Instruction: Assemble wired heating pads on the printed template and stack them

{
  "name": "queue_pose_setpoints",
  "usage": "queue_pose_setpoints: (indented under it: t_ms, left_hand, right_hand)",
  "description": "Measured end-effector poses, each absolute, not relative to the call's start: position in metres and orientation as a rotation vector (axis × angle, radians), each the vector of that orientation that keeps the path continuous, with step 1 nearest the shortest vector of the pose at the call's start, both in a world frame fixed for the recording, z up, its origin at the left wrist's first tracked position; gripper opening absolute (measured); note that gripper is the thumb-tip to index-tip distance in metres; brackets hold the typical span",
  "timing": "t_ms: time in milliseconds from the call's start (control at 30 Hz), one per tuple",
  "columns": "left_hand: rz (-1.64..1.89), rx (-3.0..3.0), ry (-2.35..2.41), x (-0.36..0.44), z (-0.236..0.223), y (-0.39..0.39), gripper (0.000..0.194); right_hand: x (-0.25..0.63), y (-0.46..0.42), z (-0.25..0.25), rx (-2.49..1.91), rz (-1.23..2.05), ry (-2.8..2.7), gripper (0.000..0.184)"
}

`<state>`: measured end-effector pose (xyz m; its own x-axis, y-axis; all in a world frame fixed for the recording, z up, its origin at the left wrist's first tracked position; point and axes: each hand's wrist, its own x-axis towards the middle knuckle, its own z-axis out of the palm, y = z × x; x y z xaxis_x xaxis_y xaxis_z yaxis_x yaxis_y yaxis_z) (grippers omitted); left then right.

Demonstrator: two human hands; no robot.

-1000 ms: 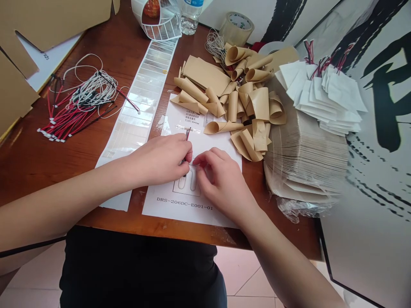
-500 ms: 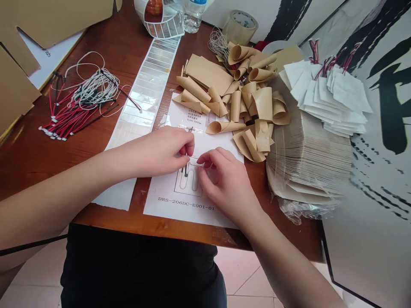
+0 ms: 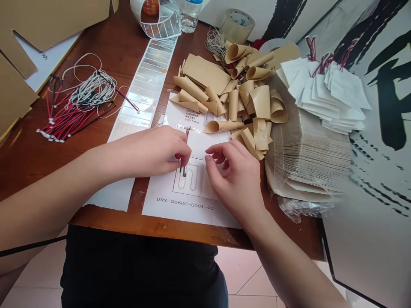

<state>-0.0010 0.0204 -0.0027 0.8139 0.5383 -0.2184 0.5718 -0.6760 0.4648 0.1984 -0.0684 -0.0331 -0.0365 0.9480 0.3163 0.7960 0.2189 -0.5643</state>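
Observation:
My left hand (image 3: 157, 149) pinches a thin red and black wire (image 3: 185, 150) and holds its tip down on a square pad with a looping track (image 3: 192, 179). The pad lies on a white printed sheet (image 3: 189, 201) at the table's front edge. My right hand (image 3: 236, 173) hovers just right of the pad, fingers curled and slightly apart, with nothing visible in them.
Curled brown paper backings (image 3: 244, 102) are piled behind the sheet. A tall stack of brown sheets (image 3: 308, 158) with white wired pads (image 3: 327, 94) on top stands at the right. A strip of clear labels (image 3: 141, 98) and a bundle of red and white wires (image 3: 80, 102) lie to the left. A tape roll (image 3: 238, 25) sits at the back.
My right hand has drawn back to the right, off the pad, and its fingers have loosened. My left hand keeps the wire pinned on the pad.

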Motion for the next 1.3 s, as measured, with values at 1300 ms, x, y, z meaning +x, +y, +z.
queue_pose_setpoints:
  t_ms: [1300]
  left_hand:
    - [-0.304, 2.700, 0.751, 0.008, -0.008, 0.008, 0.016]
  right_hand:
    - [0.208, -0.061, -0.026, -1.542, 0.883, -1.272, 0.005]
